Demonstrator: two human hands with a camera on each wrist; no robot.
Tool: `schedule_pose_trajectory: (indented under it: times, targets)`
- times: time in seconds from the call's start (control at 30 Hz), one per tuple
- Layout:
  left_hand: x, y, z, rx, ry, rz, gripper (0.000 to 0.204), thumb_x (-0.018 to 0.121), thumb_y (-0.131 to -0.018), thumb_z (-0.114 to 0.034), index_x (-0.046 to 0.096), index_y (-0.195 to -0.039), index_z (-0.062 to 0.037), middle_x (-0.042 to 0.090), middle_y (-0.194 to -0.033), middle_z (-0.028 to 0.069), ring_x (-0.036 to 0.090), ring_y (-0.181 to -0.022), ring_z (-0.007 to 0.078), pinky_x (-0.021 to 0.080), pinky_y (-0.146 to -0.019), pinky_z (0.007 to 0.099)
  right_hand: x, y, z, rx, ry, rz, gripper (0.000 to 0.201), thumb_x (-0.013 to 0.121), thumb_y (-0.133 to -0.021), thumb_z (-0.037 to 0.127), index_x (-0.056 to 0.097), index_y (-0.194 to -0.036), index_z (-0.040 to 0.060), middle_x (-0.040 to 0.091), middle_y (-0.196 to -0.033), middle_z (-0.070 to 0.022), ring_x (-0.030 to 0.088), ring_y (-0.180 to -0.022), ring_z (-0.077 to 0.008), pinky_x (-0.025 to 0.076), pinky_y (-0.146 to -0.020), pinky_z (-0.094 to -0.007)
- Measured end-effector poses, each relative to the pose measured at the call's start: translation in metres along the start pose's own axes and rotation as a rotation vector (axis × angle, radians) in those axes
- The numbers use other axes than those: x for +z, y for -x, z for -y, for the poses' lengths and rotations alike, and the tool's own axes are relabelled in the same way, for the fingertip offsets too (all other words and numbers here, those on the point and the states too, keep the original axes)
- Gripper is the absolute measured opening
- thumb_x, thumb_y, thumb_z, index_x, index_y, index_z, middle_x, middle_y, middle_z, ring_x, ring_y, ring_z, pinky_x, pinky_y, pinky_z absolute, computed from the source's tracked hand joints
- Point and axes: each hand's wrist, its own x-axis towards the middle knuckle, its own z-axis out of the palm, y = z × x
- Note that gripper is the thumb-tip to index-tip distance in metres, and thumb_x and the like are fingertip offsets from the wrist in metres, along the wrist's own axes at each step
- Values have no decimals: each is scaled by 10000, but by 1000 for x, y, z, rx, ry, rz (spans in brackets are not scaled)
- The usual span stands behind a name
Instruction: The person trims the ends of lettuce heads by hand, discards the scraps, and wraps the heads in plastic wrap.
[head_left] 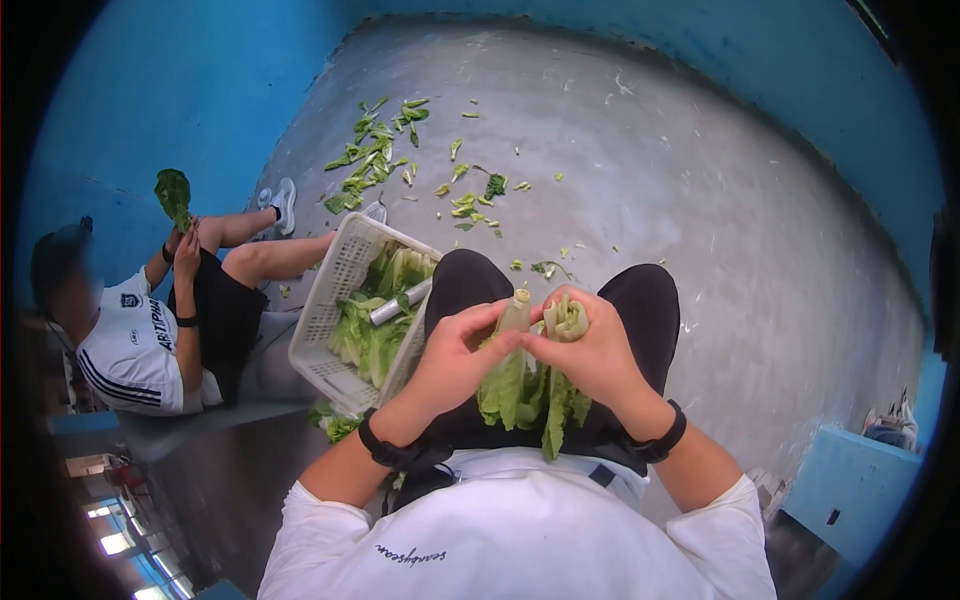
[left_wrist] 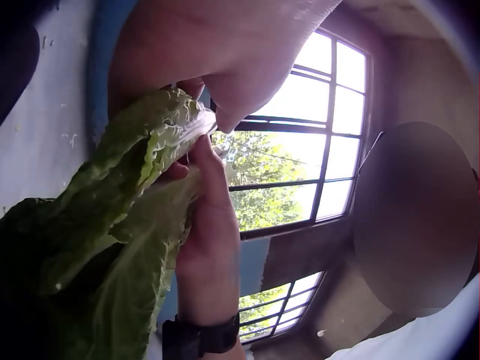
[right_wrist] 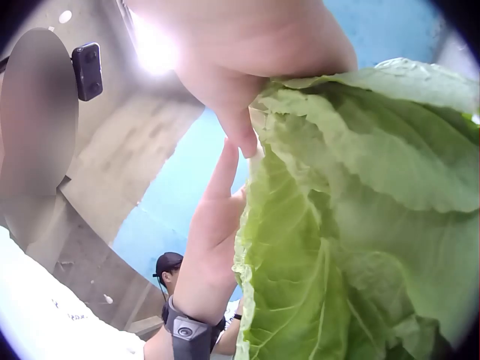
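In the head view, the left hand [head_left: 457, 352] grips a head of leafy greens [head_left: 505, 385] by its pale base, above the lap. Beside it the right hand [head_left: 592, 350] holds a second bunch of leaves [head_left: 562, 400], its pale stems showing at the top. The two thumbs meet between the bunches. Broad green leaves [right_wrist: 352, 195] hang below the right hand [right_wrist: 262, 45] in the right wrist view. Crinkled leaves [left_wrist: 112, 202] fill the lower left of the left wrist view, under the left hand [left_wrist: 202, 52]; some fingertips are hidden behind them.
A white plastic basket [head_left: 325, 290] with greens and a silver cylindrical object [head_left: 400, 302] stands left of the lap. Leaf scraps [head_left: 372, 160] lie on the grey floor [head_left: 600, 130]. Another person [head_left: 140, 335] sits at the left, holding a dark leaf [head_left: 173, 198]. A blue box [head_left: 850, 490] is at lower right.
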Motion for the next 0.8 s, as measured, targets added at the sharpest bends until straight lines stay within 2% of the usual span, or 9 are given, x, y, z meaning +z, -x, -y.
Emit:
schedule_pose_trajectory:
  times: [0.07,0.17,0.27,0.33,0.37,0.5,0.63,0.73,0.8]
  targets:
    - [-4,-1,-5,80,-257,-10,443,717,-958,-196,618,-1325,32,659,-1133,63,615,-1017,122,484,-910,278,-2,1,-1,1,2,1,278,815,-786,116,615,-954,21,649,-798,-3,568,-745,-54,496,-695,-256]
    - [0,-1,-18,76,-356,-40,386,730,-929,-159,660,-1264,19,632,-969,43,596,-898,110,479,-784,275,-4,2,0,0,-17,3,270,775,-785,96,607,-981,19,646,-834,-7,574,-784,-54,494,-717,-254]
    - [4,0,-31,122,-529,-40,400,736,-894,-116,664,-1270,-2,652,-935,59,610,-855,139,476,-736,292,-2,2,8,-12,-79,33,268,747,-788,88,612,-1010,19,643,-873,-9,571,-817,-53,489,-736,-253]
    - [2,1,-30,194,-584,-72,408,737,-871,-96,670,-1263,-9,661,-931,78,618,-835,172,477,-728,302,-6,0,3,7,-95,105,268,738,-795,84,618,-1026,21,645,-899,-11,568,-832,-54,487,-748,-253]
    - [4,-1,-30,237,-605,-77,412,737,-860,-85,673,-1260,-12,665,-930,87,623,-824,188,477,-724,307,-6,0,5,-9,-83,92,239,745,-801,88,638,-1004,21,641,-860,4,556,-787,-55,481,-715,-255]
    - [2,2,-35,256,-631,-44,401,733,-847,-53,681,-1243,-13,688,-947,107,633,-801,228,488,-734,321,-12,1,5,27,-32,150,182,766,-812,120,660,-915,14,628,-764,8,529,-706,-60,455,-642,-264]
    - [3,6,-39,318,-648,-31,369,728,-845,-10,688,-1211,-15,694,-966,120,675,-861,256,520,-753,334,-14,6,10,12,88,179,182,754,-810,124,651,-916,18,624,-748,-23,534,-696,-70,464,-643,-278]
    - [4,6,-40,358,-694,-45,324,720,-844,5,687,-1166,-8,687,-998,128,686,-877,286,533,-755,353,-14,7,11,12,59,183,182,745,-795,119,635,-892,12,616,-736,-40,534,-682,-82,462,-636,-287]
    - [1,8,-44,351,-789,-54,288,709,-850,12,675,-1135,-3,675,-1014,131,684,-880,300,536,-750,368,-18,6,10,1,142,230,163,740,-784,97,636,-887,25,608,-736,-7,535,-687,-67,460,-640,-268]
